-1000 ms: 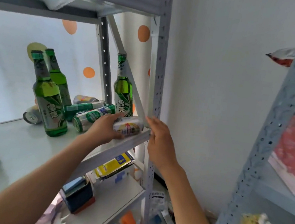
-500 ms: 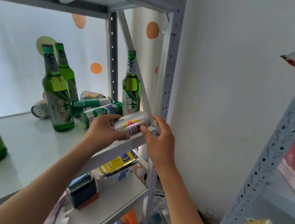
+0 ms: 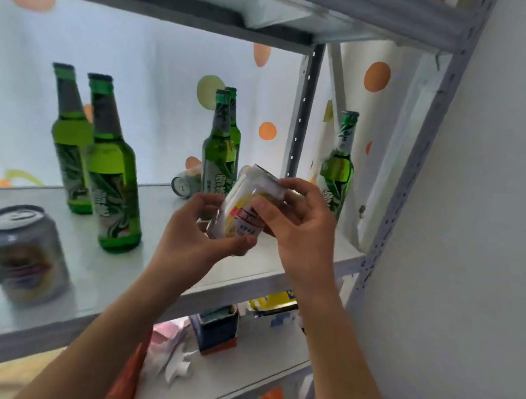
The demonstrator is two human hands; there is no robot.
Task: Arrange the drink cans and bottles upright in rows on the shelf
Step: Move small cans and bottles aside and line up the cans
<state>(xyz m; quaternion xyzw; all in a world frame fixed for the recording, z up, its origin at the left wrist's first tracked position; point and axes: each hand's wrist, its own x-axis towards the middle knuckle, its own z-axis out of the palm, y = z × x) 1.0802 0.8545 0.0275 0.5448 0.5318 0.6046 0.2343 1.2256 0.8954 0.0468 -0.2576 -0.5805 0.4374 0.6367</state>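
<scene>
A second ago the can point(image 3: 247, 207) lay on its side at the front right corner of the shelf point(image 3: 155, 272), under the left hand point(image 3: 200, 235), with the right hand point(image 3: 298, 226) just reaching in. Now it is off the shelf and up in the air between both hands, tipped nearly upright, its top rim leaning toward one o'clock. To me that means the lifting is done and what remains is to stand it down in a row.

The left hand's grip is closed around the lower half of the can, thumb across the front. The right hand pinches the upper half from the three o'clock side, fingers over the rim.

The can is white and silver with a yellow patch and a red band of lettering; it looks undented, though the blur hides detail.

Around it, a green bottle point(image 3: 336, 175) stands at two o'clock. Two more point(image 3: 219, 151) stand close together at eleven o'clock, with a fallen can point(image 3: 186, 182) beside them that needs righting. A second pair of bottles point(image 3: 110, 175) stands at nine o'clock, and an upright can point(image 3: 26, 254) at eight o'clock.
</scene>
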